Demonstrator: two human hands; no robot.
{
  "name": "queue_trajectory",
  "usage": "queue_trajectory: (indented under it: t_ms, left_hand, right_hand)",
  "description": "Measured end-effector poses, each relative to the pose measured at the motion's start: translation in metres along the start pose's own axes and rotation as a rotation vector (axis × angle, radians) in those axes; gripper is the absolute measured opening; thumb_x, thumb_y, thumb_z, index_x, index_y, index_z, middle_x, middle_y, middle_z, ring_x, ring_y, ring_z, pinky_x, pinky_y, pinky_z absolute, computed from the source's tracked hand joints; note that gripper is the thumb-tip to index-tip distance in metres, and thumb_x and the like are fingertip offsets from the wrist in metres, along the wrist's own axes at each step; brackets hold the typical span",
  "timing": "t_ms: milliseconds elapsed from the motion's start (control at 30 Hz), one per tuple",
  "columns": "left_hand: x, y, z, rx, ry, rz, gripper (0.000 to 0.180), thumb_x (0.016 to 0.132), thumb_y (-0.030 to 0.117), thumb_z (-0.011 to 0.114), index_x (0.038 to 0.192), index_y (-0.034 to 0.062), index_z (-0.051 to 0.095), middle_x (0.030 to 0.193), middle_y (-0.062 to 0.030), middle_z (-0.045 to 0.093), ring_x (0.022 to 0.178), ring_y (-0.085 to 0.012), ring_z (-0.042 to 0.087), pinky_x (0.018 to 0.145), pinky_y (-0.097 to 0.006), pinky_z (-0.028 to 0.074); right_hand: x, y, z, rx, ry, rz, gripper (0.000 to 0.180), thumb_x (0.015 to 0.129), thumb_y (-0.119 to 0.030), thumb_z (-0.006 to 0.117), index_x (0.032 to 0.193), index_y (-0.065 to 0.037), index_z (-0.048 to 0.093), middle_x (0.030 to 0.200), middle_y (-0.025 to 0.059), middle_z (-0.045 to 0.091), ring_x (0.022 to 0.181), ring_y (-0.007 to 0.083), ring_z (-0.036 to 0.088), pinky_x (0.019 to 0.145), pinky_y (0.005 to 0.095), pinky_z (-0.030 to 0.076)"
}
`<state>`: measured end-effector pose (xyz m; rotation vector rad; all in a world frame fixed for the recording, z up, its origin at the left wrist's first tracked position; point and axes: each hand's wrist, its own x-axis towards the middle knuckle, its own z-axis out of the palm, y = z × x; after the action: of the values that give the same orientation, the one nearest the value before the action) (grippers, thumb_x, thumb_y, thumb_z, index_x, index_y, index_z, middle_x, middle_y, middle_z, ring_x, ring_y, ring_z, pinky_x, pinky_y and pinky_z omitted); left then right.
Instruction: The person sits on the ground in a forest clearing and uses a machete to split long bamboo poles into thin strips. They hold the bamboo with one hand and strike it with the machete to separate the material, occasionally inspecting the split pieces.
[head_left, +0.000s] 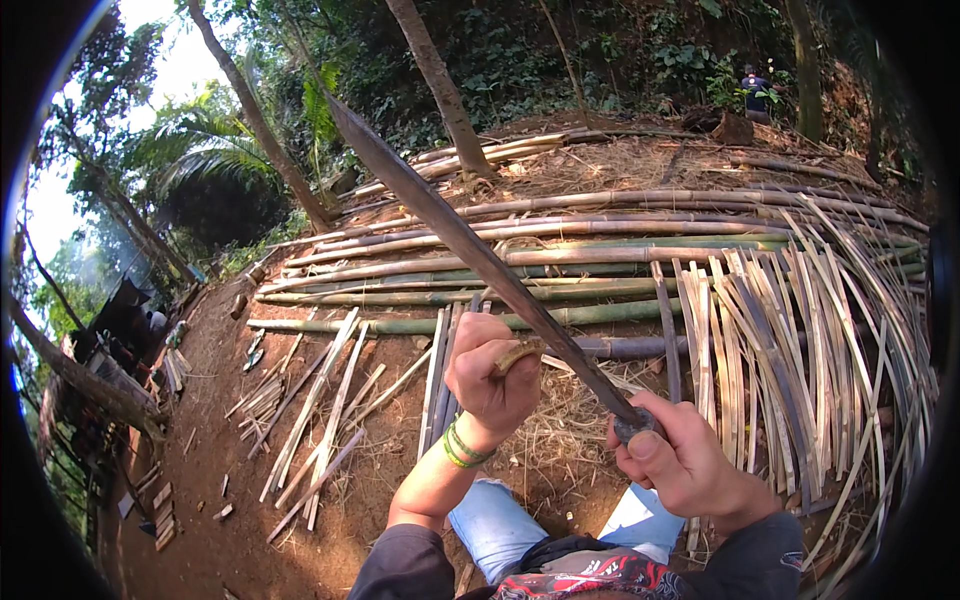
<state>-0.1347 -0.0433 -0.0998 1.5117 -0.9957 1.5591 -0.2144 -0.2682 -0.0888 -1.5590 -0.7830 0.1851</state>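
My right hand (685,458) is closed round the handle end of a machete (462,238). Its long dark blade slants up and to the left across the view, point uppermost. My left hand (492,378) forms a fist around a short piece of bamboo (520,354), whose pale brown end shows between thumb and fingers close by the blade. Whether the piece touches the edge I cannot tell. Green bands (462,450) circle my left wrist. Most of the bamboo piece is hidden inside the fist.
Long bamboo poles (440,297) lie crosswise ahead. Many split bamboo strips (765,370) are laid over them at the right, and loose strips (315,430) rest on bare soil at the left. Trees (440,85) stand behind; a person (756,92) is far off at the upper right.
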Motion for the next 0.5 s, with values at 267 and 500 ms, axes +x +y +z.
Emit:
queue_trajectory:
  t_ms: [267, 500]
  left_hand:
    - [0.085, 0.033, -0.033, 0.267, 0.124, 0.130, 0.051, 0.101, 0.047, 0.027, 0.103, 0.0006, 0.049, 0.105, -0.0150, 0.049, 0.104, -0.0279, 0.052, 0.099, -0.043, 0.039]
    - [0.200, 0.023, -0.058, 0.770, -0.229, 0.514, 0.059, 0.101, 0.037, 0.017, 0.137, -0.0001, 0.045, 0.132, -0.0202, 0.052, 0.129, -0.0293, 0.044, 0.112, -0.044, 0.025]
  right_hand:
    - [-0.006, -0.022, -0.013, -0.137, 0.013, 0.055, 0.034, 0.096, -0.032, 0.056, 0.093, 0.002, 0.053, 0.053, 0.0093, 0.053, 0.046, 0.0184, 0.055, 0.046, 0.0310, 0.038]
    - [-0.004, -0.039, -0.022, -0.184, -0.060, 0.109, 0.031, 0.096, -0.028, 0.057, 0.090, 0.002, 0.052, 0.052, 0.0115, 0.050, 0.045, 0.0207, 0.053, 0.046, 0.0330, 0.037]
